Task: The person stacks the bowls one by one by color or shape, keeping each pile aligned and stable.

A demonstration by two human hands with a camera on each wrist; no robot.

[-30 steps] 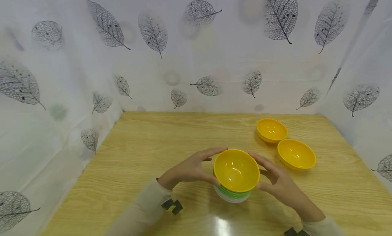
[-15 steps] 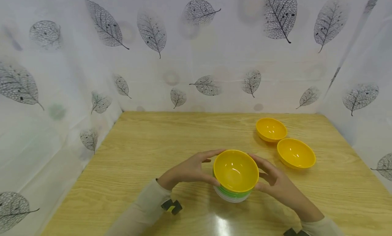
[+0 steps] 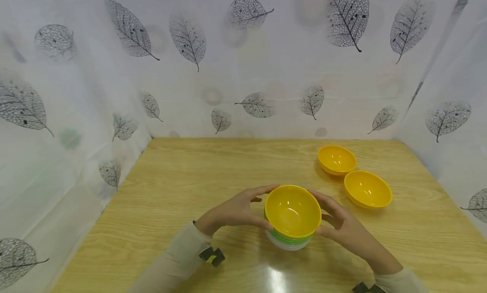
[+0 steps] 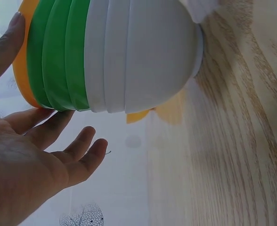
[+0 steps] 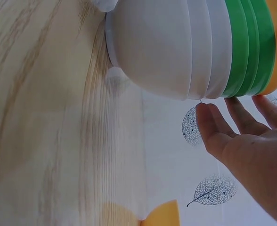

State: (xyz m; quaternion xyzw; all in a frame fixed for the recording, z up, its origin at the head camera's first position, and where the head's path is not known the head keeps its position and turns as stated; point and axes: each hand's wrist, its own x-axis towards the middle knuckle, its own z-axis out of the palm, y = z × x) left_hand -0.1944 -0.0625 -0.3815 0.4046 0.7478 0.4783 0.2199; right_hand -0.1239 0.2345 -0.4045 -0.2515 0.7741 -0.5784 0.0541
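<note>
A yellow bowl (image 3: 292,212) tops a nested stack on the table, its hollow facing up. Below it come several green bowls (image 4: 56,56), then white bowls (image 4: 152,52) at the bottom, the lowest one's foot on the wood. My left hand (image 3: 236,210) holds the yellow bowl from the left, thumb at the near side and forefinger at the far rim. From the right, my right hand (image 3: 346,225) grips the same bowl in mirror fashion. In the right wrist view, fingertips (image 5: 242,115) lie along the green and yellow bowls, while a lower finger sits beside the white ones.
Two more yellow bowls stand upright side by side at the back right, one farther (image 3: 337,160) and one nearer (image 3: 367,189). The wooden table (image 3: 182,174) is bordered by a white leaf-print curtain (image 3: 274,64) behind and at both sides.
</note>
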